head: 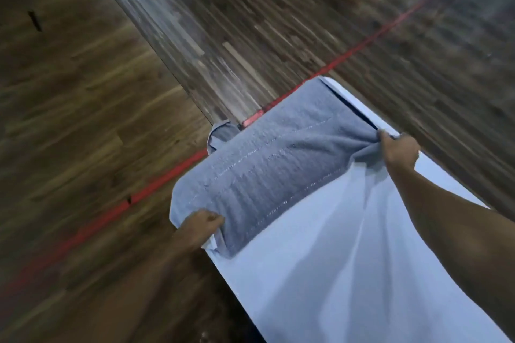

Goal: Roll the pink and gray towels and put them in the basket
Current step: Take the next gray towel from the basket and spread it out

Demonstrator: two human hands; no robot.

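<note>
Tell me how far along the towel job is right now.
Nothing looks finished: no rolled towel shows, and no basket or pink towel is in view. In hand: the gray towel lies spread on the white-covered table, with the left hand gripping its near left corner and the right hand pinching its right edge. Left: rolling it, the pink towel, and basketing both.

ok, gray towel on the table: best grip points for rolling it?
Grip the gray towel at its two near corners, one per side, coming from the near edge. It lies spread across the white-covered table, so end grips keep it taut. The left hand and right hand already pinch there.
</note>
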